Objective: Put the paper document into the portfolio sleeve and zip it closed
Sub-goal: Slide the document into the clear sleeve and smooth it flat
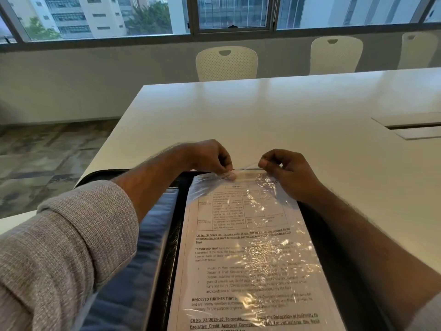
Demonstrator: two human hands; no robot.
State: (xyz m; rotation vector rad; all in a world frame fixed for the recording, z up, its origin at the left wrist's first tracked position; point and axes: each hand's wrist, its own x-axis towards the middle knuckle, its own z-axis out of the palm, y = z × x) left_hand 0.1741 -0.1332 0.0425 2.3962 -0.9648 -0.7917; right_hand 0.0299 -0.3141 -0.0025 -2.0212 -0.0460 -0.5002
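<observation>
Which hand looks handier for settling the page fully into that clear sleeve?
Probably the left hand: it pinches the clear sleeve over the paper's top edge, while the right hand lifts the film open.

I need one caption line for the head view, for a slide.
Both hands, left hand and right hand, pinch the clear sleeve top over the document.

Both forearms reach forward over the open portfolio, left sleeve (pixel 59 247) pushed up. The left hand (pixel 210 156) and right hand (pixel 286 170) curl at its far edge, each grip seemingly pinching the clear sleeve (pixel 250 247) top, knuckles raised.
</observation>
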